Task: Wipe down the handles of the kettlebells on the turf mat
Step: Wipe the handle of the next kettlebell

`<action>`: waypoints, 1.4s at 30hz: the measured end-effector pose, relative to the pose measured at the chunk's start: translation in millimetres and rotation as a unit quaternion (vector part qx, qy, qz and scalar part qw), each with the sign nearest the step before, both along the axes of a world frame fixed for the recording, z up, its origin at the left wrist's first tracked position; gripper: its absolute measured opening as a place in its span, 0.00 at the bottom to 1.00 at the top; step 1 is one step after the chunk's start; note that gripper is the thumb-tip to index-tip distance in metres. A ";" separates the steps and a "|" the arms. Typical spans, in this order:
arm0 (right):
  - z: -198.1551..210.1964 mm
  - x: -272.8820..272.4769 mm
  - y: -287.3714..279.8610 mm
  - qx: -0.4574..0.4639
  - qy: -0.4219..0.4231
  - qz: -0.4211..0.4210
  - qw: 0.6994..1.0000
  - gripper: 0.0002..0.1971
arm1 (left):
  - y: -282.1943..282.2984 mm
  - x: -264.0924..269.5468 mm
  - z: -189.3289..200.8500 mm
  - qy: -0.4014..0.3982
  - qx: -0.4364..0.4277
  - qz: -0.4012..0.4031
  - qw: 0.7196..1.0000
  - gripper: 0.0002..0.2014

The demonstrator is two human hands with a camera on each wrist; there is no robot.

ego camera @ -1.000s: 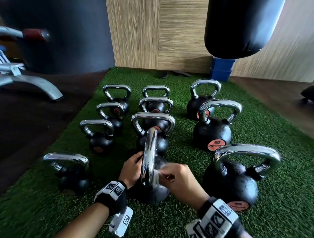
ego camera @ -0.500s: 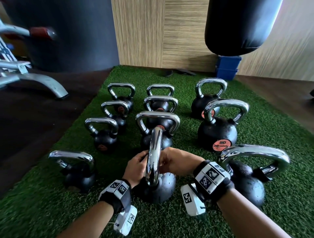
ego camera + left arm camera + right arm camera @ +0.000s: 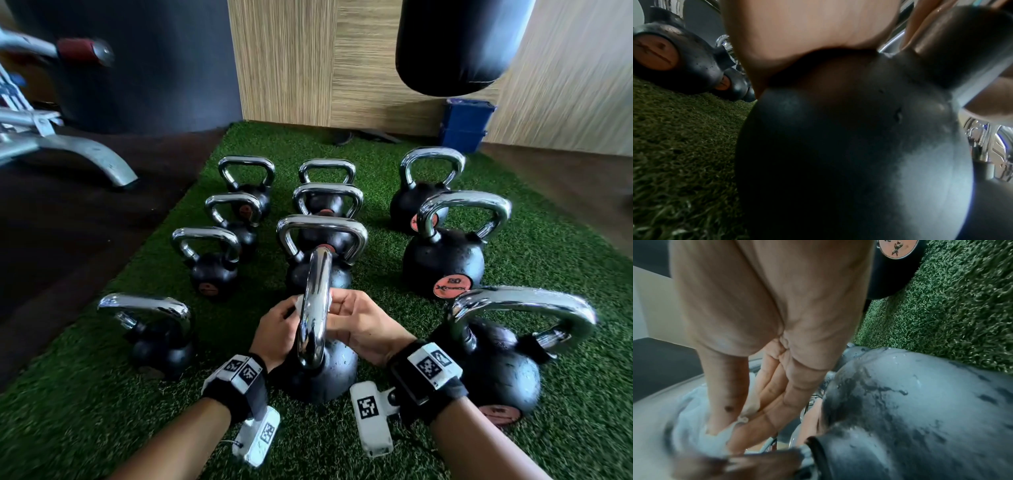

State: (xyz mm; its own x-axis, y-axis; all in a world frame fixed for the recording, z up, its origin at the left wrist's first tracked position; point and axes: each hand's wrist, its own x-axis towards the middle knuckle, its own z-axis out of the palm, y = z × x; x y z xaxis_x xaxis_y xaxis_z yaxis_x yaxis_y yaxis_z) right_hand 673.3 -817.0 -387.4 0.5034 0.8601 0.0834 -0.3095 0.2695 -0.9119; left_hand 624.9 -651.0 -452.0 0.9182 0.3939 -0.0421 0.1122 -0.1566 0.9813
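Note:
The nearest black kettlebell (image 3: 322, 373) stands on the green turf mat (image 3: 565, 274), its chrome handle (image 3: 313, 308) edge-on to me. A white wipe (image 3: 337, 294) wraps behind the handle and shows on both sides. My right hand (image 3: 356, 325) pinches the wipe (image 3: 701, 426) between thumb and fingers, right of the handle. My left hand (image 3: 277, 329) curls its fingers on the wipe's other end, left of the handle. The left wrist view is filled by the kettlebell's body (image 3: 838, 154); its fingers are out of view there. The body (image 3: 920, 418) carries water drops.
Several other chrome-handled kettlebells stand in rows behind, a large one (image 3: 496, 363) close on the right and a smaller one (image 3: 161, 346) on the left. A black punching bag (image 3: 459, 44) hangs at the back right above a blue bin (image 3: 466, 123). A bench frame (image 3: 68, 150) stands left.
My right hand has moved from the near side of the handle up and round its far side. The wipe now shows on both sides, with my left fingers on it.

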 end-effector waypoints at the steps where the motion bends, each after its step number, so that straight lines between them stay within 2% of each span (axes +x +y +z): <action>1: -0.7 -1.1 1.8 0.004 0.005 -0.021 1.000 0.15 | -0.1 0.8 -1.3 -0.002 -0.001 0.001 1.000 0.08; 4: -0.5 -1.6 10.5 0.017 0.000 -0.128 0.992 0.13 | 0.4 0.8 -2.5 -0.010 -0.017 0.000 1.000 0.16; 6: 1.4 0.7 14.1 0.004 -0.034 -0.200 0.979 0.14 | 0.7 -0.5 -1.7 -0.012 -0.020 -0.012 1.000 0.20; 10: 3.4 2.4 11.3 -0.074 -0.150 -0.240 0.956 0.15 | 1.9 -2.4 -0.1 -0.019 0.017 -0.018 1.000 0.16; 13: 2.2 8.2 17.7 -0.145 -0.231 -0.330 0.904 0.11 | 4.4 -0.7 -4.2 -0.019 0.036 -0.026 0.999 0.11; 16: 2.7 14.6 29.3 -0.187 -0.259 -0.415 0.852 0.05 | 5.7 1.4 -7.1 -0.011 0.030 -0.006 0.999 0.10; 24: 14.3 19.5 34.1 -0.268 -0.306 -0.470 0.783 0.10 | 4.8 1.3 -7.4 0.001 0.023 0.004 1.000 0.12; 27: 17.5 26.0 38.5 -0.302 -0.279 -0.465 0.784 0.10 | 3.8 1.3 -6.8 -0.001 0.009 0.000 1.000 0.12; 30: 16.5 29.9 40.9 -0.332 -0.261 -0.459 0.782 0.08 | 2.7 -0.1 -4.9 -0.009 -0.015 -0.005 1.000 0.19; 32: 18.2 30.8 41.1 -0.350 -0.248 -0.455 0.781 0.07 | 4.2 1.2 -6.9 -0.016 -0.023 -0.007 1.000 0.18; 34: 18.3 30.0 39.1 -0.357 -0.209 -0.433 0.801 0.07 | 6.4 4.1 -11.0 -0.009 0.000 -0.009 1.000 0.16; 37: 21.9 22.8 35.8 -0.345 -0.117 -0.364 0.857 0.11 | 11.5 5.3 -13.5 0.010 0.075 -0.028 0.997 0.16; 38: 23.5 21.2 35.0 -0.345 -0.111 -0.352 0.863 0.11 | 13.3 4.7 -13.3 0.009 0.106 -0.036 0.994 0.15; 41: 28.9 13.6 30.1 -0.394 -0.206 -0.343 0.828 0.07 | 19.4 7.7 -9.8 0.007 0.191 -0.089 0.977 0.15; 42: 31.1 9.0 27.8 -0.397 -0.231 -0.328 0.825 0.08 | 22.4 11.1 -4.5 0.024 0.166 -0.093 0.981 0.14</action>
State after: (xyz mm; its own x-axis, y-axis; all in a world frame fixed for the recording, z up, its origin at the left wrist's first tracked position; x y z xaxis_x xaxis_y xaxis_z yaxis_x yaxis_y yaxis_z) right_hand 682.3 -789.3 -356.3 0.9550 0.2902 -0.0620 0.0959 -0.4996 -0.8610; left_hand 636.0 -628.6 -456.5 0.9756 0.2189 0.0151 0.0962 -0.4886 0.8672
